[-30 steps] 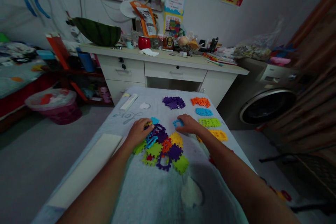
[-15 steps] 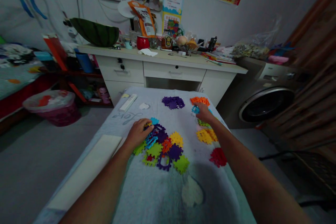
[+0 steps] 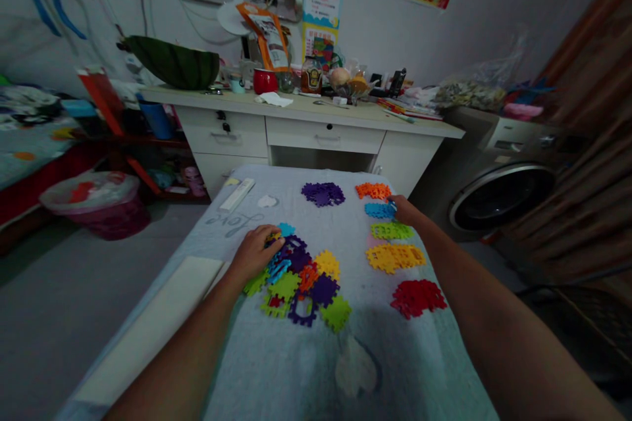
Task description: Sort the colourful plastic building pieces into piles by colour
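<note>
Blue was the colour in play. The right hand point(image 3: 405, 210) sat by the right edge of the desk point(image 3: 296, 362), fingertips touching the blue pile point(image 3: 378, 210). I couldn't tell how far that grip was open or whether it had a piece in it, since the fingers were too small and dark.

My read was that a blue piece was going onto its pile. Just beyond the grip lay the orange pile point(image 3: 374, 191). On its near side came the green pile point(image 3: 392, 231), then the yellow pile point(image 3: 395, 256) and the red pile point(image 3: 418, 296) along the forearm. The purple pile point(image 3: 323, 194) was off to its left.

The left hand point(image 3: 254, 253) lay on the far-left corner of the mixed heap point(image 3: 303, 283), fingers curled over the pieces. Whether it pinched one, no idea. Any further pick would call for teasing one piece out of that tangled heap without dragging its neighbours along.

Room-wise, there was bare cloth between the heap and the sorted column. The desk's edge ran right beside the right grip, though, with a washing machine point(image 3: 498, 194) past it.
</note>
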The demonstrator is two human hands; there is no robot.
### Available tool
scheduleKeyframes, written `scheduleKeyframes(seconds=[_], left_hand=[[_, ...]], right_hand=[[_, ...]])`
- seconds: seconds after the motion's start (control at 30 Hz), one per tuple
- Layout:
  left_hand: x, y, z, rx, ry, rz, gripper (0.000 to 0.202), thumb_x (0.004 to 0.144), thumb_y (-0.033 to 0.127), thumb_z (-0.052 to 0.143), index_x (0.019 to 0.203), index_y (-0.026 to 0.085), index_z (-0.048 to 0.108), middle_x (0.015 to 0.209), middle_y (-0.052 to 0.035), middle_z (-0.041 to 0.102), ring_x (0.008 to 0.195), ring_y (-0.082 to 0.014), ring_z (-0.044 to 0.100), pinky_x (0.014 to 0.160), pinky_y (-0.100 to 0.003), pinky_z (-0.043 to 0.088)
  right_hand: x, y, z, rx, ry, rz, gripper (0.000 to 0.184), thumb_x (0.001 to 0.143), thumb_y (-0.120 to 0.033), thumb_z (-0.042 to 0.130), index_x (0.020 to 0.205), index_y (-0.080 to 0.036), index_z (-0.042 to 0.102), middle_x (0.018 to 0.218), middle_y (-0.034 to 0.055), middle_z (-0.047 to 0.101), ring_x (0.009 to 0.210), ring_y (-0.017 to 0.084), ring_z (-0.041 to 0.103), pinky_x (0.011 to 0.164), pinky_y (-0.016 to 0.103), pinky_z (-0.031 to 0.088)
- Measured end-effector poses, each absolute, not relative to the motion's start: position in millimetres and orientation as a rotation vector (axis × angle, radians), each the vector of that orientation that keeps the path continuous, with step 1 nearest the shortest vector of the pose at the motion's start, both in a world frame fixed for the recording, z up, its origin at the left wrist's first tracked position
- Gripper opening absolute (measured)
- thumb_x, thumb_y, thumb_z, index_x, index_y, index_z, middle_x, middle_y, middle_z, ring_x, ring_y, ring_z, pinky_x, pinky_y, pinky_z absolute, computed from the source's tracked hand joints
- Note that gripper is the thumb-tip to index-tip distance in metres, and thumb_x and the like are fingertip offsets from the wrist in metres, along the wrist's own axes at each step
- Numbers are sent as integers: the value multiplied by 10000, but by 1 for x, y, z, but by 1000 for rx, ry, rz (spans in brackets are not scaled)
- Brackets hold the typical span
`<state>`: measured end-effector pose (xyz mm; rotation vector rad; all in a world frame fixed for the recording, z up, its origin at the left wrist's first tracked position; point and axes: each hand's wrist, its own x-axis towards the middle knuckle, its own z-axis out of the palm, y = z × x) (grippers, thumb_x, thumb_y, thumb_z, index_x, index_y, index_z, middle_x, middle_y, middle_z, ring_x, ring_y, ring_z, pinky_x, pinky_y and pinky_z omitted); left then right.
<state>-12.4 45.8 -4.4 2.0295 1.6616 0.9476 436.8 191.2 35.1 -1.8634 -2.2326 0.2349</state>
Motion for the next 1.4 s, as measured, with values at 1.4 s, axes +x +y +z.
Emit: scheduleKeyframes(seconds=[1.4], left_hand=[[-13, 47, -6, 2054, 1672, 924, 366, 843, 460, 511, 1031, 187, 664, 1108, -91, 664, 1078, -260, 593, 984, -418, 433]], right_hand=[[268, 10, 26, -1237, -2397, 531, 418, 780, -37, 499, 1157, -164, 625, 1135, 107, 628, 1082, 226, 539, 998, 396, 414]])
